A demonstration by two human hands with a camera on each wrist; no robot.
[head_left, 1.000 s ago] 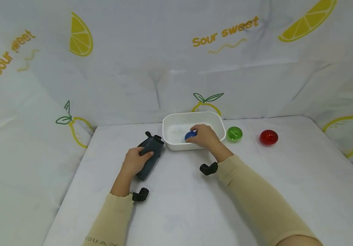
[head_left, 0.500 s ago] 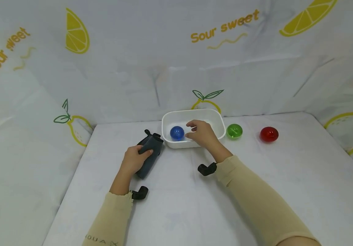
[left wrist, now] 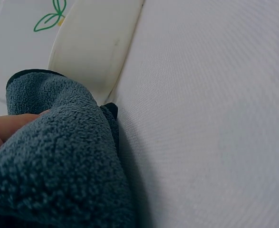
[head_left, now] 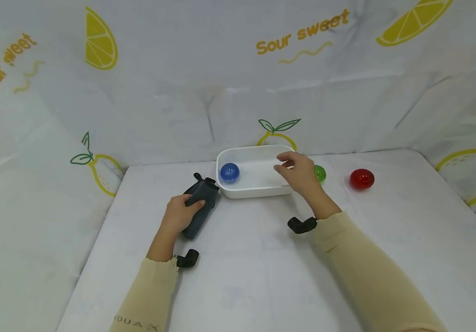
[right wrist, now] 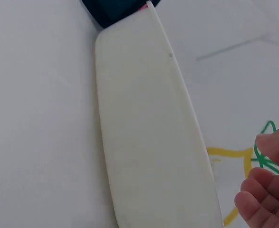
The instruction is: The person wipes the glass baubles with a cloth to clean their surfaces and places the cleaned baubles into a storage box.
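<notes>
- Your right hand (head_left: 299, 173) has let go of the translucent blue ball (head_left: 229, 172) and moved to the right end of the white tray (head_left: 258, 192), fingers loosely bent, holding nothing.
- The ball has shifted to the tray's left end, so it now lies inside, free of your grip.
- Your left hand (head_left: 177, 215) still grips the blue-grey fleecy cloth (head_left: 199, 221).
- The green ball (head_left: 321, 173) and red ball (head_left: 361, 179) remain outside the tray.

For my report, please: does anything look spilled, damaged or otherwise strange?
Nothing looks spilled. Only a small dark mark on the outside of the white tray, near its rim in the right wrist view, breaks the plain surface; whether dirt or damage, I cannot tell.
</notes>
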